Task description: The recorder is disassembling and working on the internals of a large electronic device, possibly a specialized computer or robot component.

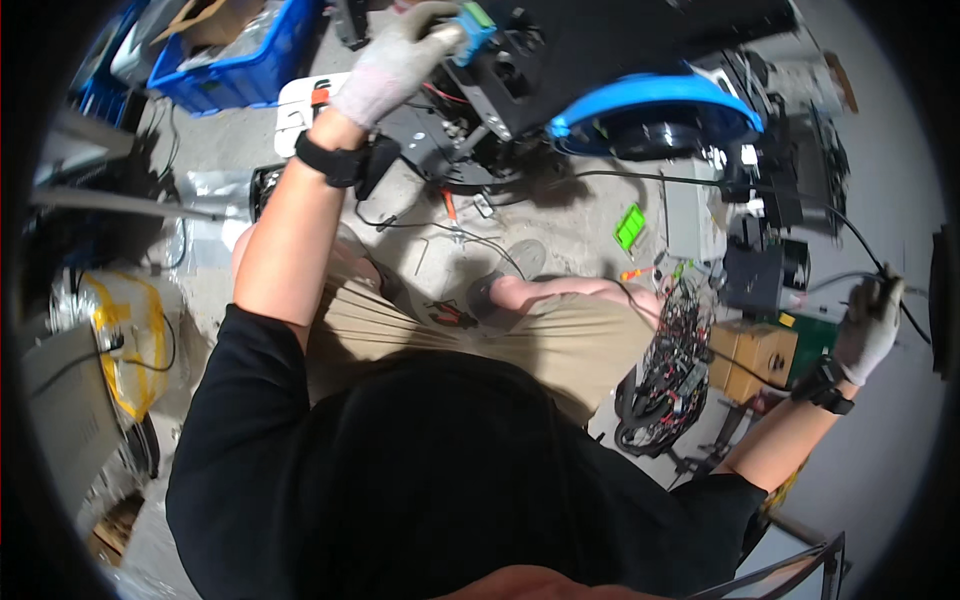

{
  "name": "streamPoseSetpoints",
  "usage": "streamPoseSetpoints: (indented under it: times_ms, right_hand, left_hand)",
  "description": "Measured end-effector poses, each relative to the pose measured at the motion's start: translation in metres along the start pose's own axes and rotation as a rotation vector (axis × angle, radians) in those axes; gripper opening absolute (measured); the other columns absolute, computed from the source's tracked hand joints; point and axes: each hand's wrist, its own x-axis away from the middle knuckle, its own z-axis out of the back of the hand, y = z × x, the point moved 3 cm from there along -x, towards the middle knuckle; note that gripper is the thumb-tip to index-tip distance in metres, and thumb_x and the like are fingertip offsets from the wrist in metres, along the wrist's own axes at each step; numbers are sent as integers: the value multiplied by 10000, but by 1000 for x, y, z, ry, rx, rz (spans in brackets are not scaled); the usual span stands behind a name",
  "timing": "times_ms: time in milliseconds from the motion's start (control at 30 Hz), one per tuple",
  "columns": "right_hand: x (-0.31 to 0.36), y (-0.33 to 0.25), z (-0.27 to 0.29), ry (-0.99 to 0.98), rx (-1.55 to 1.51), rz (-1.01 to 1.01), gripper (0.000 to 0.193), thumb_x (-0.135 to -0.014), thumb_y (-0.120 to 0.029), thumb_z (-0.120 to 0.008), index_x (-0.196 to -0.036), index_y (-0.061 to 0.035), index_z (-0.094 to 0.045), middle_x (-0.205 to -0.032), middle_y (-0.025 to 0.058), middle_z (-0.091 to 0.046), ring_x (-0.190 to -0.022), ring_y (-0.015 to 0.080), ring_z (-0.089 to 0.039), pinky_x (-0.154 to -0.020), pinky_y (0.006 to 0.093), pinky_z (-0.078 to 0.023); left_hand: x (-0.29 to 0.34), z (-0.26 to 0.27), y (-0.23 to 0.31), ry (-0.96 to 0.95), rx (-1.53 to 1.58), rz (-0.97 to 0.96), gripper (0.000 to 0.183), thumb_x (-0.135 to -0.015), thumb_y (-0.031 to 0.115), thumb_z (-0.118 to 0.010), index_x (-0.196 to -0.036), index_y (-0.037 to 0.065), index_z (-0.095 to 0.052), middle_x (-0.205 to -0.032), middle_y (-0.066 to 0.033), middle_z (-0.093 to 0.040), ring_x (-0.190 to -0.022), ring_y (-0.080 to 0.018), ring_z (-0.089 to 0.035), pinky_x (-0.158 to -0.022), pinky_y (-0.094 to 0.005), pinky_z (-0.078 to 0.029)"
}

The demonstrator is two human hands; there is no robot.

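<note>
My left hand (395, 68), in a pale work glove, reaches up to a dark machine (620, 40). Its fingers close round a small blue block with a green top (476, 36) at the machine's left end; I cannot tell whether that block is fixed there. Far to the right, my right hand (868, 325), gloved too, is raised with its fingers curled at a black cable (800, 194). The cable runs from below the machine across to this hand. Below the machine's black panel sits a round part with a bright blue rim (655, 88).
A blue crate (225, 85) holding cardboard and plastic stands at the far left. Around my legs lie a green tray (629, 227), orange-handled pliers (449, 205) and a screwdriver (632, 273). A heap of tangled wires (670, 365) and a cardboard box (750, 360) are at my right.
</note>
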Motion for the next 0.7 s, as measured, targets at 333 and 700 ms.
streamPoseSetpoints:
  times_ms: [333,700]
  right_hand:
    - [21,-2,518,783,561,-387,426,-1040,-494,-468,-1154,-144,-682,-870,5,-653,-739,204,-565,-678,366,-436]
    - [171,174,675,299,1515,-937,324,-940,-342,-591,-996,-68,-753,-975,108,-738,-871,302,-667,-776,390,-522]
  left_hand:
    - [-23,-13,-49,-109,252,138,430,-1059,207,-533,-1427,-16,-527,-1238,-105,-667,-1063,-144,-630,-977,-282,-486]
    - [-27,-34,-48,-141,181,149,438,-1085,247,-496,-1442,-6,-506,-1277,-111,-644,-1058,-135,-628,-959,-299,-487]
